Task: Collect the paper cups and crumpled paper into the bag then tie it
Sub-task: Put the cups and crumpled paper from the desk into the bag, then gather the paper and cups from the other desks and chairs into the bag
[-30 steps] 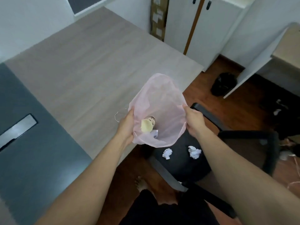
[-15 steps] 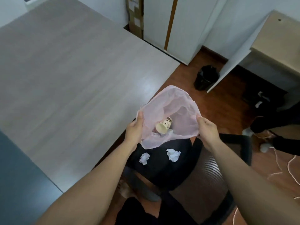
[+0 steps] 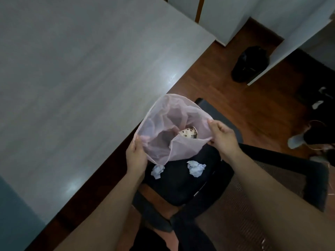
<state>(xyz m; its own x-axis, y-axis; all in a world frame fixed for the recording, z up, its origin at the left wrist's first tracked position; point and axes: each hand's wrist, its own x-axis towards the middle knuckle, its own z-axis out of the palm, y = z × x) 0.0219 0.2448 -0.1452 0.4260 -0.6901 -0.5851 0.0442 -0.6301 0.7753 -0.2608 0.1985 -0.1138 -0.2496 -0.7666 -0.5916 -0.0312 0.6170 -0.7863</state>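
A thin pink plastic bag (image 3: 163,124) hangs open over a black chair seat (image 3: 181,183). My left hand (image 3: 136,156) pinches the bag's rim on the left. On the right, my right hand (image 3: 222,136) grips the rim. A paper cup (image 3: 188,133) with dark spots lies inside the bag, partly covered by a fold. Two crumpled paper balls lie on the seat below the bag: one at the left (image 3: 157,170), one at the right (image 3: 196,167).
A large grey wooden table (image 3: 81,78) fills the left. The chair's black armrest (image 3: 282,160) runs under my right forearm. A black waste bin (image 3: 251,63) stands on the wood floor by white cabinets (image 3: 226,15). Another person's shoe (image 3: 295,140) is at the right edge.
The view has swung right and down, off the table towards the chair. Both hands have carried the open bag lower, over the seat, and the cup has shifted inside it.
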